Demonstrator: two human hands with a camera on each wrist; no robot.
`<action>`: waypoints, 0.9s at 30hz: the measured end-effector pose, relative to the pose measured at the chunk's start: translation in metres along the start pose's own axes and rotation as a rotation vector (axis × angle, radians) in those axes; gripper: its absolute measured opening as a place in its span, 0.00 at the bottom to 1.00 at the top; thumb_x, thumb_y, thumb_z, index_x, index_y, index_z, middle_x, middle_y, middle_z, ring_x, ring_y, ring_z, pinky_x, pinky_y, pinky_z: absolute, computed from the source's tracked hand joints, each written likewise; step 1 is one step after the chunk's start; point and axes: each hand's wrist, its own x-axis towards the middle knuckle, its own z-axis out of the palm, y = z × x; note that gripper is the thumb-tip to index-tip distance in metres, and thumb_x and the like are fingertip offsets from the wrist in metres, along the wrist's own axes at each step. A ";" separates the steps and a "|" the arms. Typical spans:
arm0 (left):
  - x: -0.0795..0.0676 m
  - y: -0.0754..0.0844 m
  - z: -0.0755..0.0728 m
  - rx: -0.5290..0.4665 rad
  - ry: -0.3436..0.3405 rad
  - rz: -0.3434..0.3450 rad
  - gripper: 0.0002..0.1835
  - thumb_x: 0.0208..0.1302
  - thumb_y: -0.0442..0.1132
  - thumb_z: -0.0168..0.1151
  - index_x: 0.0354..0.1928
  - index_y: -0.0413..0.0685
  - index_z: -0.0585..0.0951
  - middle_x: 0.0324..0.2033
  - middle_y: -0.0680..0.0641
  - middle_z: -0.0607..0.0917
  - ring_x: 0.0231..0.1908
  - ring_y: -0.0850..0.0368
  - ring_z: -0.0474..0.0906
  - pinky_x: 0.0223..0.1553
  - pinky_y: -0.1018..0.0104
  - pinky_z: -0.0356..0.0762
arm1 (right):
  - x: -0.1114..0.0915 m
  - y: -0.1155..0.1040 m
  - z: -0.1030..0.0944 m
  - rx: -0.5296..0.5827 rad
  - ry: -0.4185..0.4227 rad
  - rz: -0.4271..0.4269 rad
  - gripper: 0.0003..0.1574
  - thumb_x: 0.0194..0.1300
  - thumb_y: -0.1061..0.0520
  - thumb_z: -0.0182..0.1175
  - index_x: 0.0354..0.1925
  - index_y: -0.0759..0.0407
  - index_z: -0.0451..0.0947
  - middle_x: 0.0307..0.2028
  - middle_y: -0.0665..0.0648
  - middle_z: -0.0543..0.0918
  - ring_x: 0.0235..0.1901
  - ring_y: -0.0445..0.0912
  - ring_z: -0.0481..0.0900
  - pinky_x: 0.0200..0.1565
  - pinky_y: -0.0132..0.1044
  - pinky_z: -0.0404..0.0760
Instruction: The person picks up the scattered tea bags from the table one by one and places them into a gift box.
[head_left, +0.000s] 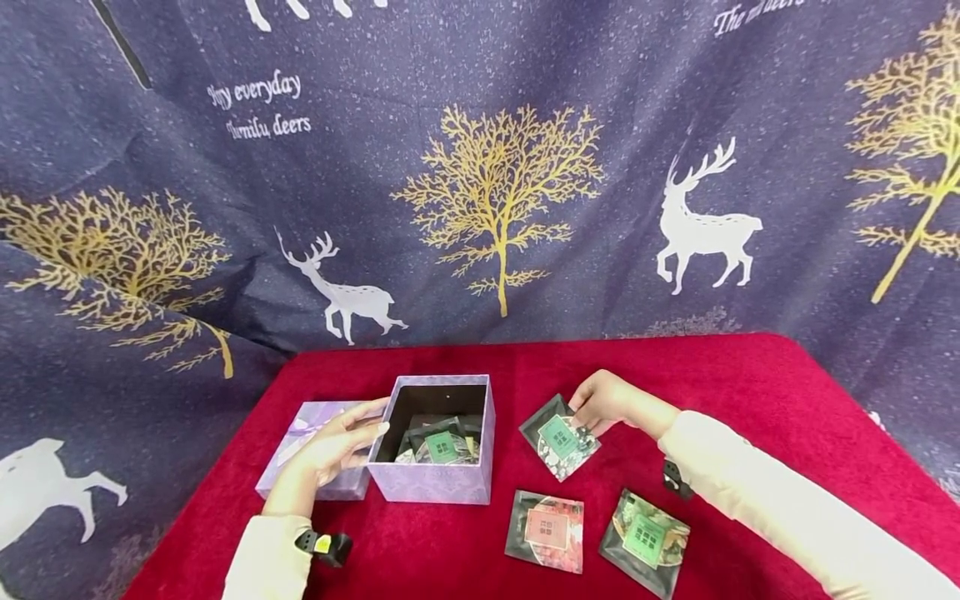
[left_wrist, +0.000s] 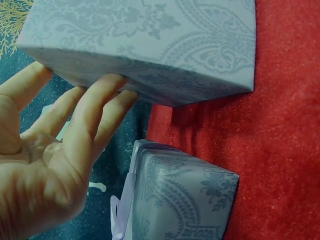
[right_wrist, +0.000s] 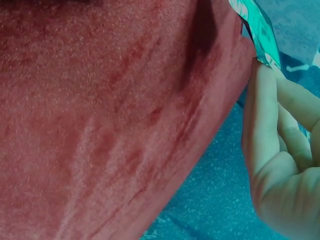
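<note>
My right hand pinches the edge of a black sachet with a green label and a pale patterned lower part. In the right wrist view, finger and thumb meet at the sachet's edge, the sachet tilted above the cloth. My left hand rests its fingertips against the left side of a lilac lidless box. The left wrist view has those fingers fairly straight along the patterned box wall. Inside the box lie several sachets, one with a green label on top.
A lilac lid with a ribbon lies left of the box, partly behind my left hand. On the red tablecloth, a red-labelled sachet and a green-labelled sachet lie flat near the front. A dark deer-print curtain hangs behind.
</note>
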 end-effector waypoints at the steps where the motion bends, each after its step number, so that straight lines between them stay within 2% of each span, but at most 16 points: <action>1: 0.000 0.000 0.000 -0.002 0.000 0.000 0.34 0.66 0.39 0.57 0.72 0.47 0.58 0.66 0.35 0.64 0.63 0.44 0.65 0.51 0.52 0.75 | 0.000 0.000 -0.002 0.018 0.001 0.000 0.10 0.49 0.73 0.64 0.34 0.76 0.79 0.22 0.57 0.83 0.23 0.45 0.81 0.29 0.42 0.84; 7: 0.000 -0.002 -0.001 -0.006 -0.003 0.000 0.34 0.66 0.38 0.57 0.72 0.48 0.58 0.67 0.34 0.63 0.65 0.41 0.62 0.52 0.52 0.74 | -0.003 -0.003 -0.010 0.088 0.005 -0.001 0.11 0.52 0.72 0.62 0.36 0.77 0.78 0.22 0.54 0.82 0.24 0.45 0.81 0.31 0.41 0.84; 21: 0.001 -0.003 -0.001 -0.022 -0.016 0.004 0.34 0.66 0.38 0.56 0.72 0.47 0.57 0.66 0.34 0.63 0.64 0.44 0.64 0.51 0.53 0.75 | -0.002 -0.028 -0.024 0.219 -0.004 0.013 0.09 0.55 0.72 0.58 0.37 0.77 0.75 0.23 0.53 0.82 0.25 0.42 0.81 0.32 0.38 0.84; 27: 0.001 -0.001 -0.002 -0.031 -0.048 0.013 0.35 0.66 0.38 0.57 0.72 0.46 0.56 0.66 0.33 0.63 0.59 0.51 0.69 0.49 0.55 0.77 | -0.001 -0.045 -0.021 0.240 0.004 0.020 0.08 0.55 0.73 0.57 0.36 0.76 0.74 0.22 0.53 0.80 0.23 0.41 0.79 0.32 0.37 0.84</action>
